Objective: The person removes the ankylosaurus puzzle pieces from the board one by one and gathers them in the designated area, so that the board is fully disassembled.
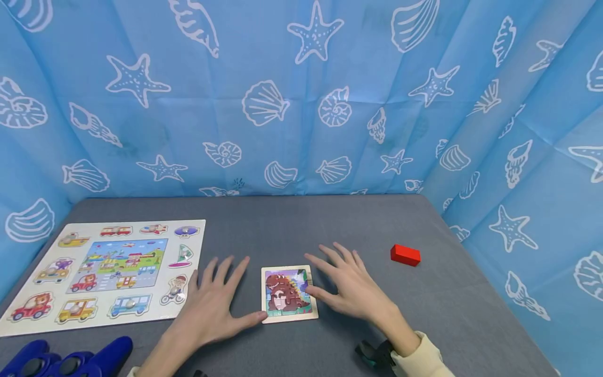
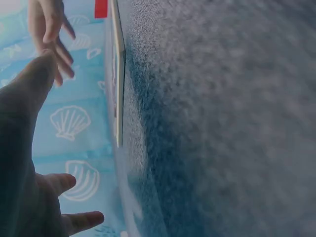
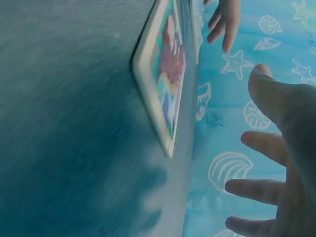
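A small wooden-framed dinosaur jigsaw [image 1: 288,293] lies flat on the grey table, its picture filled with pieces. To its left, my left hand [image 1: 214,301] is spread above the table, with the thumb tip near the frame's lower left corner; whether it touches cannot be told. On the other side my right hand [image 1: 348,285] hovers with fingers apart, thumb near the frame's right edge. In the right wrist view, the puzzle [image 3: 170,69] lies apart from the spread right fingers [image 3: 254,191]. Neither hand holds anything.
A large vehicle peg puzzle board [image 1: 188,293] lies at the left, close by the left fingers. A red block [image 1: 405,255] sits to the right of the right hand. At the front left is a blue game controller [image 1: 70,361]. A blue shell-print curtain [image 1: 292,131] hangs behind the table.
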`<state>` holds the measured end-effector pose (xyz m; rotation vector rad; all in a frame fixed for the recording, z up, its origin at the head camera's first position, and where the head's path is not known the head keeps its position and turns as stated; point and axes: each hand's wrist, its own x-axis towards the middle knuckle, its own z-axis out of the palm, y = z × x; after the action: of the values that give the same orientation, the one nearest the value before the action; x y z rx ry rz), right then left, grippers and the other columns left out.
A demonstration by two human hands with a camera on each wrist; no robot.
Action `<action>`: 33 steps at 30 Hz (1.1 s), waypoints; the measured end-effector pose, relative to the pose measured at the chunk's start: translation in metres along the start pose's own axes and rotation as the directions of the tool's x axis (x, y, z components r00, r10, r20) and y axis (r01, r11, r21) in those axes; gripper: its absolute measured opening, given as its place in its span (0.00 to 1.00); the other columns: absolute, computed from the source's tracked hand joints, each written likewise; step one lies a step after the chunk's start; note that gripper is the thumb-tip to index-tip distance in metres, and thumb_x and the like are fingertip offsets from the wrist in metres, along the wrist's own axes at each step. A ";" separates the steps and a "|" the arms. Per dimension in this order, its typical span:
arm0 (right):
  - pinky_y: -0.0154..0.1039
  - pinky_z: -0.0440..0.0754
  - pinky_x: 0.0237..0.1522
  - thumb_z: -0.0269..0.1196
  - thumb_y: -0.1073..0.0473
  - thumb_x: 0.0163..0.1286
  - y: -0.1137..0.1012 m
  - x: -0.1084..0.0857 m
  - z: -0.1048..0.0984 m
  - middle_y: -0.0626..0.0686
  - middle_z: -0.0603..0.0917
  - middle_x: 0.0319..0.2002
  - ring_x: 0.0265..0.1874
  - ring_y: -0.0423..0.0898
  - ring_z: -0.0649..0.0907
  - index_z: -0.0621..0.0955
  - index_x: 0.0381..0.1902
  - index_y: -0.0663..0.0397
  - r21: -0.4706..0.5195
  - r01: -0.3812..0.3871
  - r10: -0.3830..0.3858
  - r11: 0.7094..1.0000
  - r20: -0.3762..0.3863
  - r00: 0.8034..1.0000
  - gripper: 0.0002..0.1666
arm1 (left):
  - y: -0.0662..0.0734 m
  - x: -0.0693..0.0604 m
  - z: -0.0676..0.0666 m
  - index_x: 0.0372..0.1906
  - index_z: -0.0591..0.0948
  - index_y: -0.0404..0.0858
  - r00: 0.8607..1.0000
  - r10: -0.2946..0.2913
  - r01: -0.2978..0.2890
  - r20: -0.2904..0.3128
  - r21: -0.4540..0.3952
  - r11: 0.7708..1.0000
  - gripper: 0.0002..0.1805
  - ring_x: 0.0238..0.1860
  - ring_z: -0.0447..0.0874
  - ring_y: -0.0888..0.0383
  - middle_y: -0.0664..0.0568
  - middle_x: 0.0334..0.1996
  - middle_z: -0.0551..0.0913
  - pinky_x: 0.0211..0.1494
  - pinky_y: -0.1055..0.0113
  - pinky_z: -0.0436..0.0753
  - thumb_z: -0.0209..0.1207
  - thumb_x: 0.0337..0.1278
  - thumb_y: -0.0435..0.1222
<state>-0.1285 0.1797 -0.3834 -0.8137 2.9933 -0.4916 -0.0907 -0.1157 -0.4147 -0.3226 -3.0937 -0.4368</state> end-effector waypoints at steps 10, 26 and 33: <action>0.57 0.79 0.57 0.69 0.44 0.69 -0.017 0.030 0.008 0.55 0.81 0.62 0.59 0.54 0.77 0.78 0.69 0.45 0.087 0.168 -0.172 0.982 0.034 0.985 0.33 | 0.006 0.015 0.007 0.80 0.62 0.50 0.994 0.079 -0.071 0.075 -0.101 0.992 0.63 0.72 0.67 0.34 0.40 0.74 0.68 0.67 0.22 0.61 0.58 0.40 0.80; 0.35 0.78 0.41 0.69 0.51 0.70 -0.036 0.066 0.038 0.53 0.83 0.51 0.41 0.43 0.79 0.81 0.64 0.53 0.226 0.197 -0.243 0.954 0.201 0.949 0.27 | 0.007 0.027 0.022 0.78 0.66 0.44 0.985 0.144 -0.127 0.097 -0.165 0.978 0.64 0.71 0.62 0.35 0.41 0.73 0.66 0.66 0.26 0.59 0.65 0.36 0.77; 0.34 0.77 0.38 0.69 0.50 0.70 -0.037 0.070 0.039 0.53 0.82 0.48 0.38 0.42 0.78 0.81 0.64 0.52 0.222 0.157 -0.209 0.962 0.236 0.949 0.28 | 0.006 0.028 0.022 0.74 0.70 0.52 0.988 0.121 -0.106 0.091 -0.155 0.982 0.60 0.70 0.63 0.36 0.44 0.71 0.67 0.65 0.27 0.61 0.66 0.33 0.78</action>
<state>-0.1678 0.1028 -0.4035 -1.0527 2.5954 -0.6259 -0.1162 -0.0987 -0.4338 -0.5361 -3.1231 -0.6714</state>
